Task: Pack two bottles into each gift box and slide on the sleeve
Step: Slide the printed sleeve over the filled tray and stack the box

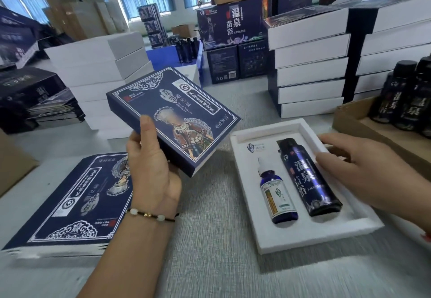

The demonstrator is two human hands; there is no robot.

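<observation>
Left hand (151, 169) grips the blue sleeve (172, 118); right hand (363, 169), fingers straight, steadies the white box (303, 239) holding two bottles (307, 178); a tilted sleeve may jam on a corner

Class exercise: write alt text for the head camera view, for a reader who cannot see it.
A person's left hand holds a dark blue printed sleeve above a grey table, while the right hand rests on a white gift box holding a small dropper bottle and a taller dark bottle. Stacked white boxes stand behind.
</observation>
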